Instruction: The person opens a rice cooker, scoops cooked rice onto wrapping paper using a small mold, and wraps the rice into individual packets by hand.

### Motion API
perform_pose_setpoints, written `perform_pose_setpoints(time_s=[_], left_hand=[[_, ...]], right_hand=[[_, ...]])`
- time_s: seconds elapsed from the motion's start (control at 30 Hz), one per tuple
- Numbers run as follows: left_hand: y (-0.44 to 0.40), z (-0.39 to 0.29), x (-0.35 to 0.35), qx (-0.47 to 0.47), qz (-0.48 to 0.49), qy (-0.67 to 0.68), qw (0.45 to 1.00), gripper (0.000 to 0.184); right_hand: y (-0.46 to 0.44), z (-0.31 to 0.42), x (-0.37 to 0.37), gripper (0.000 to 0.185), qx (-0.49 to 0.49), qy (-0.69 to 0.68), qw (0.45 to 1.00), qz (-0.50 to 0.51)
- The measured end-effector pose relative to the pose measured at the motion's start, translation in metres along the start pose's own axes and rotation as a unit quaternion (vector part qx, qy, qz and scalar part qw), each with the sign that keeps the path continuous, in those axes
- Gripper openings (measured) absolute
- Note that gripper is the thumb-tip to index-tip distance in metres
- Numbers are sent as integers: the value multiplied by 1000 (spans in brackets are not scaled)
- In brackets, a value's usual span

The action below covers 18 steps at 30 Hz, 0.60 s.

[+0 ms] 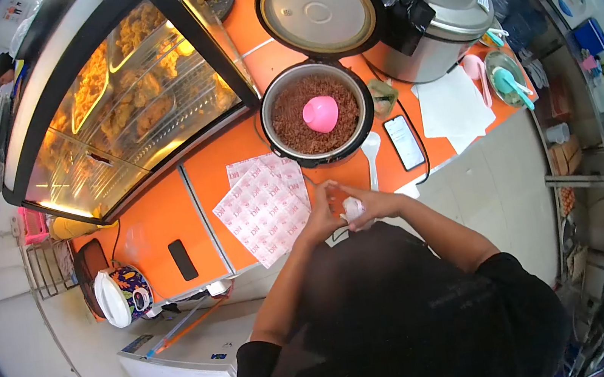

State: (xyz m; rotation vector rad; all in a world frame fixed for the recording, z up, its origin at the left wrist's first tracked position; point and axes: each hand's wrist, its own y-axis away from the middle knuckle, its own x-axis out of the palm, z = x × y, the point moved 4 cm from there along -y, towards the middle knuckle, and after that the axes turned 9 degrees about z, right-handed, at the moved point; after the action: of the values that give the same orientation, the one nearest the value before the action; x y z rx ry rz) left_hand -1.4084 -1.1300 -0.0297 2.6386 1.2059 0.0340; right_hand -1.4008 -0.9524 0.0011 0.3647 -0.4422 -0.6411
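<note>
Holding a small white crumpled bundle [353, 209] at the near edge of the orange table [160, 241], a person in a black shirt [411, 319] has both hands close together in front of the body. The right hand [378, 204] is clamped on the bundle with its thumb and fingers; the left hand [319, 218] curves toward it from the other side, fingers bent, though whether it grips any part cannot be told. Just beside the left hand lie overlapping sheets of pink-and-white printed paper [260, 220]. Beyond the hands, a white spoon [371, 150] rests near a round pot [271, 133] of reddish-brown grains [291, 102], its lid [319, 9] raised and a pink cup [320, 114] sitting on the grains. Right of the spoon is a phone [404, 143] with a lit screen; farther right lie white sheets [451, 104]. A glass display case [250, 92] holding browned, crusted food stands left of the pot.
</note>
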Motion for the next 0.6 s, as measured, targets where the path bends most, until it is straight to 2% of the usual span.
perform_pose_setpoints(time_s=[0.03, 0.07, 0.1, 0.2, 0.23, 0.27, 0.33, 0.37, 0.47, 0.5, 0.57, 0.6], left_hand=[[-12, 46, 0, 71, -46, -71, 994, 102], [-15, 35, 0, 58, -56, -116, 990, 101], [-14, 24, 0, 43, -68, -160, 984, 100], [-17, 16, -17, 8, -129, -255, 958, 94], [-17, 20, -23, -4, -154, -278, 948, 91], [-13, 30, -30, -24, -180, -263, 948, 89], [-5, 42, -43, -61, -231, -230, 943, 83], [-1, 41, -48, -65, -240, -234, 940, 80], [16, 35, -61, -29, -261, -238, 935, 77], [23, 32, -65, -47, -266, -205, 941, 77], [35, 25, -70, -79, -278, -136, 947, 75], [40, 32, -71, -65, -287, -147, 944, 74]], right_hand=[[-3, -11, -1, 121, 2, 11, 1000, 12], [-7, -22, -2, 121, 5, 20, 999, 24], [-13, -34, -5, 112, 22, -59, 997, 42], [-43, -76, -31, 95, -1, -42, 995, -95], [-43, -70, -42, 87, 35, 201, 959, -195], [-49, -71, -43, 88, 37, 348, 910, -220], [-62, -68, -36, 91, 32, 615, 746, -255], [-64, -68, -29, 86, -3, 616, 738, -277], [-59, -57, -9, 68, -11, 643, 674, -363], [-44, -14, 6, 48, 106, 615, 737, -258], [-22, 41, 11, 41, 47, 534, 830, -157], [-13, 66, 18, 38, 20, 481, 870, -104]])
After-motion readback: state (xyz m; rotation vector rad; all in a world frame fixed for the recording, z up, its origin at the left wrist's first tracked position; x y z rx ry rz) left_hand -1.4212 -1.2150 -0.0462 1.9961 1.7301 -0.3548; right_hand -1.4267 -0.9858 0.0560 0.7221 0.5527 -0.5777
